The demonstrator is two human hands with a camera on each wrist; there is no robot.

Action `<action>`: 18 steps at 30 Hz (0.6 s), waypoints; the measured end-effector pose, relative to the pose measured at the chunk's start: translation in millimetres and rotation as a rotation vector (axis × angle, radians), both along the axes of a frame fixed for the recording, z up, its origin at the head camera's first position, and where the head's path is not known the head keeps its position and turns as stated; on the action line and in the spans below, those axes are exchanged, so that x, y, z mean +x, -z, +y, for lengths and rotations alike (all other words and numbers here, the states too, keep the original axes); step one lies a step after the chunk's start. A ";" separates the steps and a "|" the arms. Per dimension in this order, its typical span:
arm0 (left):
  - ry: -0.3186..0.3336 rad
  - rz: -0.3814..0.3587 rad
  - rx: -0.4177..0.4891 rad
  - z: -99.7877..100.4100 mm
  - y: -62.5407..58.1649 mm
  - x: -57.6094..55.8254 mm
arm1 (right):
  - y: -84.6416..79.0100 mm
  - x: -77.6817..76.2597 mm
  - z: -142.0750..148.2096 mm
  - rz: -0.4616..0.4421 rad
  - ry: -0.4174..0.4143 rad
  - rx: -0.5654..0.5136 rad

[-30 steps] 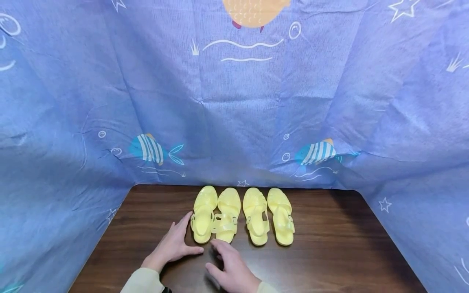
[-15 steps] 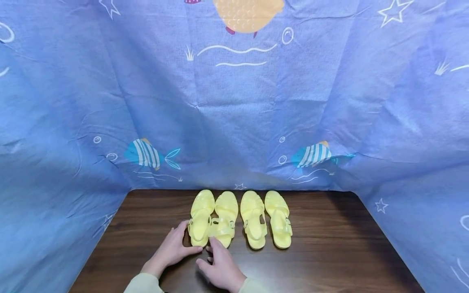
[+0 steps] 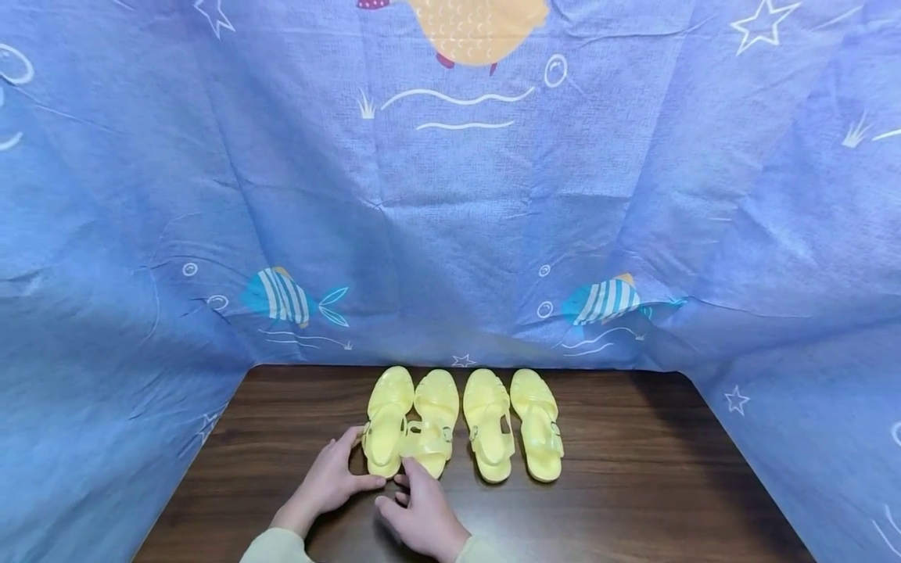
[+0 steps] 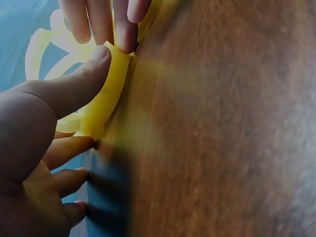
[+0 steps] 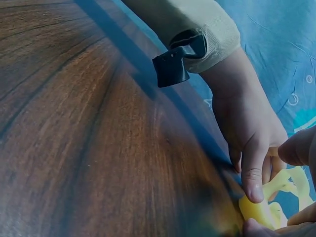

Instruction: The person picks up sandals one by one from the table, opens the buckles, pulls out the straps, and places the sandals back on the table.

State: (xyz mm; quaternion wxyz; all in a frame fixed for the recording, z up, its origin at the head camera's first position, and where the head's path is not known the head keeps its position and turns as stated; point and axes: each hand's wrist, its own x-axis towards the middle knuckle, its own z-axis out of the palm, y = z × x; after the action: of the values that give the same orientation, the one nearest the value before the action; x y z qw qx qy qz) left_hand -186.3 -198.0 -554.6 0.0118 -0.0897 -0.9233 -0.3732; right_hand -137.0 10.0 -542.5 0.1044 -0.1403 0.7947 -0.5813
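Yellow jelly sandals stand in a row on the brown wooden table, toes toward the back. My left hand (image 3: 327, 481) spans the heel of the leftmost sandal (image 3: 391, 391), thumb behind the heel and fingers along its left side. The left wrist view shows that thumb against the sandal's yellow heel (image 4: 114, 81). My right hand (image 3: 425, 516) is at the heels of this sandal and the second sandal (image 3: 437, 391), index finger extended and thumb apart. Its fingertips are near or touching the leftmost heel, seen also in the left wrist view.
Two more yellow sandals, a third (image 3: 486, 391) and a fourth (image 3: 533, 391), stand to the right. The dark wood table (image 3: 655, 469) extends to both sides. A blue sea-print cloth (image 3: 450, 250) hangs behind and at the sides.
Both hands have come in closer to the leftmost sandal; the left thumb has reached its heel. The right hand has shifted slightly left. The sandals stay in their row; the head view has tilted slightly.
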 end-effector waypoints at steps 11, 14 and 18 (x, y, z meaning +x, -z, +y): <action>-0.050 -0.030 0.022 -1.2 0.2 8.4 | 7.0 4.8 2.6 0.003 -0.015 -0.034; -0.057 -0.016 0.023 -2.5 -0.2 12.3 | 5.9 7.7 3.2 0.006 -0.020 -0.041; -0.066 -0.010 0.017 -5.3 0.0 20.8 | 3.5 13.2 4.6 -0.014 -0.039 -0.059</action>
State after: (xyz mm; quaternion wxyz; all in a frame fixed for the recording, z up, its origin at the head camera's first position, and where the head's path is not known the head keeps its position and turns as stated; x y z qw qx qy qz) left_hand -165.5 -203.4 -554.6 0.0201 -0.0570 -0.9227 -0.3808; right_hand -123.8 14.6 -546.0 0.1171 -0.1547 0.7737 -0.6031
